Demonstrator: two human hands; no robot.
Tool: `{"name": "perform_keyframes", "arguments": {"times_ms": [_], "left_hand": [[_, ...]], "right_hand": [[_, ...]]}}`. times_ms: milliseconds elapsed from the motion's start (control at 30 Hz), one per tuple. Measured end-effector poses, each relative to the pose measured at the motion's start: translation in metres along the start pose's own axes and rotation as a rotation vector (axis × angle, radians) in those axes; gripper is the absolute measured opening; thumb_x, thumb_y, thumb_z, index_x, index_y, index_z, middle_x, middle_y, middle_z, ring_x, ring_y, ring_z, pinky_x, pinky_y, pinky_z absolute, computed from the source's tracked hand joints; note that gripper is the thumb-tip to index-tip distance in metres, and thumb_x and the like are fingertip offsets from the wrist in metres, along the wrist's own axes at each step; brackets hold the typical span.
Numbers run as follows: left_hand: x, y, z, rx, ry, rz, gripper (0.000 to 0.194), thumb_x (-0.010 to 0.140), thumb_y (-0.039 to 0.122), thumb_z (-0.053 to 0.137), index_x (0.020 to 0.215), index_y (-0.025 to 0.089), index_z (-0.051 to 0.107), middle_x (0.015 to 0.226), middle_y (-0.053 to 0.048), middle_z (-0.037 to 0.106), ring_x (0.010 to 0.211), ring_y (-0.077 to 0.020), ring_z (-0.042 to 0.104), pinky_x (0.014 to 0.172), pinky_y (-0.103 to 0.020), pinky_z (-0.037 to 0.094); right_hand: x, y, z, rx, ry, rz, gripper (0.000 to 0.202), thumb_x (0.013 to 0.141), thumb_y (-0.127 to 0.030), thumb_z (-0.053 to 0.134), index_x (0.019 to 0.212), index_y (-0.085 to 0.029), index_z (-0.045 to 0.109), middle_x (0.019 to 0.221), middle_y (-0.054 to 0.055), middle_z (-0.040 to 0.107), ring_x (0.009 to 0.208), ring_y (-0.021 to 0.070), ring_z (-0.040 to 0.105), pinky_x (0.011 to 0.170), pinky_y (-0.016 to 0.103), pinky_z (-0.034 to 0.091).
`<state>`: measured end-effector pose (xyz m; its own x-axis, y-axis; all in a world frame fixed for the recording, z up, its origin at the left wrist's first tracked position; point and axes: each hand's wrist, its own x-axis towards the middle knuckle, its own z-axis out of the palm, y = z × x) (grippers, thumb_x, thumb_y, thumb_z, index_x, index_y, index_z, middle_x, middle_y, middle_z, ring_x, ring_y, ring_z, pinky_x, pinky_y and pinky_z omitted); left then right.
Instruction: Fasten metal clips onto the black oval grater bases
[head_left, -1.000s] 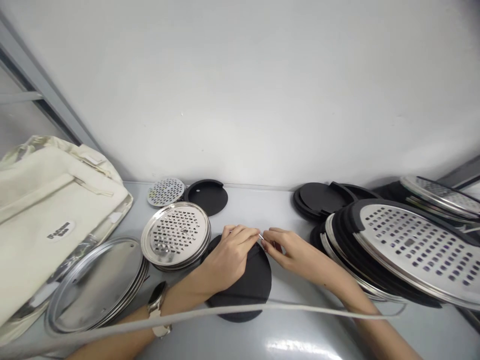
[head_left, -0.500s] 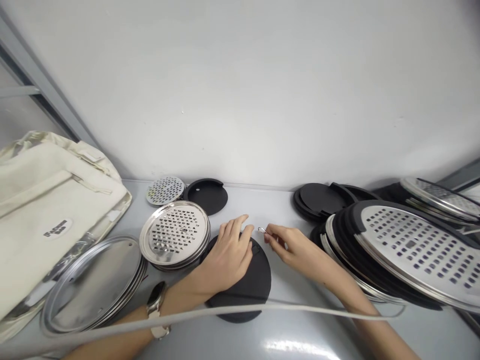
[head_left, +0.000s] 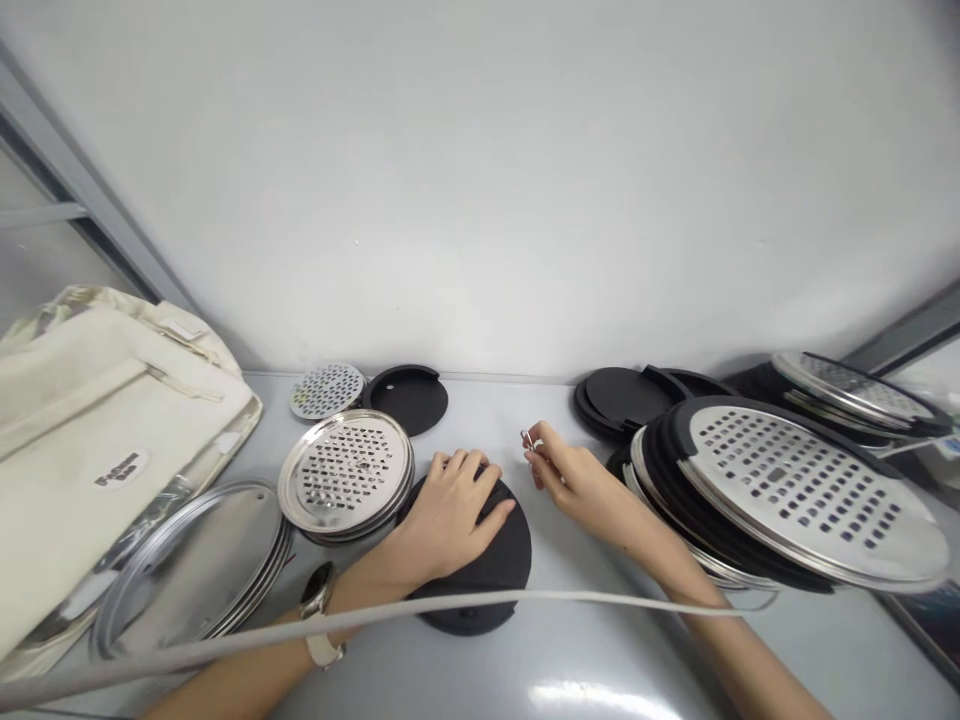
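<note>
A round black disc [head_left: 491, 560] lies on the grey table in front of me. My left hand [head_left: 450, 515] rests palm down across it, fingers laid toward its far edge and thumb held apart. To the right of the disc, my right hand [head_left: 559, 470] is raised with its fingertips pinched around a small shiny metal loop [head_left: 526, 438]; its exact kind is too small to tell. Beside my left hand stands a stack of round steel grater plates [head_left: 349, 470]. A watch [head_left: 319, 590] is on my left wrist.
Smooth steel discs [head_left: 199, 570] and a cream bag [head_left: 97, 420] are at left. Behind lie a small grater plate [head_left: 327, 391] and a black holder [head_left: 411, 400]. Black discs [head_left: 622, 395] and a tall stack topped by a perforated plate [head_left: 810, 490] stand right. A pale cord [head_left: 570, 596] crosses the foreground.
My left hand has come down onto the black disc, its fingers closer together. My right hand still pinches the metal loop, which is now turned more upright.
</note>
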<state>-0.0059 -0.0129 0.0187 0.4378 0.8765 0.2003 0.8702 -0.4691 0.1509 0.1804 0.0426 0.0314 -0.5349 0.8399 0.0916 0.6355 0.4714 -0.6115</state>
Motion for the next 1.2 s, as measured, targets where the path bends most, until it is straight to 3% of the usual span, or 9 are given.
{"name": "perform_keyframes", "arguments": {"times_ms": [233,467,567,667,800,900,1000,1200], "left_hand": [[0.007,0.014,0.014,0.178,0.082,-0.123,0.028,0.095,0.033,0.035,0.109,0.015,0.053,0.096,-0.011,0.053,0.091,-0.0278,0.048,0.079,-0.045,0.038],[0.019,0.032,0.018,0.261,0.063,-0.362,0.025,0.091,0.03,0.039,0.094,0.011,0.056,0.09,-0.015,0.056,0.081,-0.03,0.051,0.071,-0.047,0.04],[0.02,0.035,0.013,0.247,0.039,-0.408,0.032,0.091,0.037,0.041,0.094,0.009,0.056,0.087,-0.017,0.057,0.078,-0.0315,0.053,0.069,-0.047,0.041],[0.012,0.032,0.004,0.203,0.052,-0.356,0.037,0.092,0.041,0.038,0.091,0.009,0.057,0.084,-0.017,0.058,0.078,-0.0314,0.054,0.07,-0.048,0.041],[0.001,0.016,-0.014,0.135,0.031,-0.234,0.02,0.092,0.018,0.035,0.089,0.013,0.055,0.084,-0.011,0.056,0.079,-0.0266,0.053,0.073,-0.044,0.042],[0.0,0.001,-0.021,-0.079,0.044,-0.092,0.021,0.095,0.013,0.032,0.097,0.017,0.052,0.092,-0.007,0.055,0.086,-0.0217,0.053,0.077,-0.037,0.044],[0.002,-0.009,-0.019,-0.329,0.047,-0.076,0.021,0.099,0.018,0.031,0.1,0.02,0.052,0.093,-0.002,0.055,0.086,-0.0168,0.054,0.078,-0.031,0.044],[0.0,-0.015,-0.004,-0.415,0.044,-0.06,0.021,0.098,0.017,0.034,0.096,0.021,0.055,0.091,-0.001,0.056,0.088,-0.0166,0.054,0.083,-0.032,0.043]], "right_hand": [[-0.006,-0.009,0.009,-0.063,0.06,-0.081,0.011,0.094,-0.019,0.032,0.094,-0.021,0.043,0.075,0.002,0.058,0.057,0.0151,0.051,0.055,0.025,0.035],[-0.013,0.009,0.02,0.023,0.141,-0.09,0.013,0.094,-0.019,0.039,0.09,-0.019,0.052,0.087,0.005,0.058,0.075,0.0164,0.055,0.071,0.028,0.043],[-0.009,0.007,0.021,0.068,0.141,-0.116,0.016,0.095,-0.018,0.039,0.093,-0.019,0.055,0.091,0.006,0.058,0.08,0.0168,0.056,0.075,0.029,0.043],[-0.006,0.003,0.021,0.097,0.132,-0.129,0.018,0.096,-0.019,0.038,0.096,-0.019,0.056,0.093,0.006,0.058,0.083,0.0169,0.057,0.077,0.029,0.044],[-0.004,0.0,0.024,0.115,0.09,-0.148,0.019,0.096,-0.018,0.038,0.094,-0.019,0.057,0.092,0.006,0.057,0.084,0.0168,0.057,0.078,0.029,0.044],[-0.004,0.0,0.028,0.114,0.076,-0.156,0.02,0.096,-0.017,0.037,0.093,-0.019,0.057,0.091,0.006,0.056,0.085,0.017,0.056,0.079,0.029,0.044],[-0.005,0.0,0.03,0.124,0.088,-0.161,0.02,0.095,-0.016,0.038,0.094,-0.019,0.057,0.091,0.006,0.056,0.087,0.0176,0.055,0.08,0.03,0.044],[-0.009,-0.001,0.031,0.14,0.123,-0.15,0.017,0.095,-0.016,0.04,0.095,-0.02,0.057,0.091,0.005,0.055,0.089,0.0175,0.054,0.081,0.031,0.044]]}}
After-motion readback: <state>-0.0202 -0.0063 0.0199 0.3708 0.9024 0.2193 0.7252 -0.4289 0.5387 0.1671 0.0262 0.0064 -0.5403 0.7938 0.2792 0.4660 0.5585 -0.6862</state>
